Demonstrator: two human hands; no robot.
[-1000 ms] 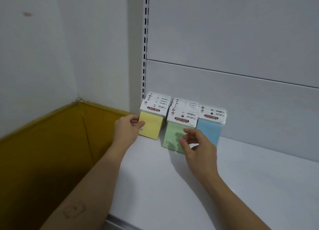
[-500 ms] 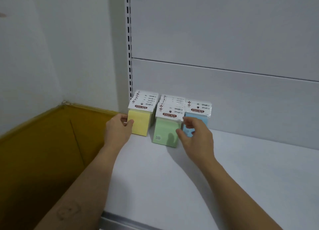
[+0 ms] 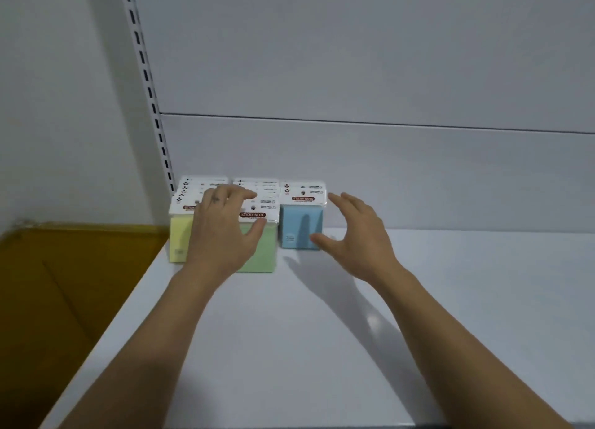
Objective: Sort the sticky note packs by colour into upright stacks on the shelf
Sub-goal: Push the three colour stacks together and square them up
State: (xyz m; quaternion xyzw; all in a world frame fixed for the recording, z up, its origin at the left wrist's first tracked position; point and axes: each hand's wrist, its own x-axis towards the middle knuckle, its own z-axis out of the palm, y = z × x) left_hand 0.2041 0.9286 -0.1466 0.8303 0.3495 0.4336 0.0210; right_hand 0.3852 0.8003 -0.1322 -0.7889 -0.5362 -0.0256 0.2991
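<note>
Okay, three rows of sticky note packs are standing upright at the back left of the shelf (image 3: 322,332), against the rear panel (image 3: 386,171). The yellow packs (image 3: 179,235) are sitting on the left, beside the slotted upright (image 3: 151,100). The green packs (image 3: 265,251) are standing in the middle, right up against the yellow. The blue packs (image 3: 301,226) are standing on the right, with a narrow gap between them and the green. White header cards reading STICKY NOTE are facing front.

The left hand (image 3: 225,226) is lying over the tops of the yellow and green packs, fingers spread, thumb touching the front green header card. The right hand (image 3: 354,232) is hovering just right of the blue packs, fingers spread, gripping nothing. Its thumb tip is overlapping the front blue pack's lower right corner; cannot tell if it is touching. A mustard-brown box (image 3: 64,300) is sitting beside the shelf's left edge.
</note>
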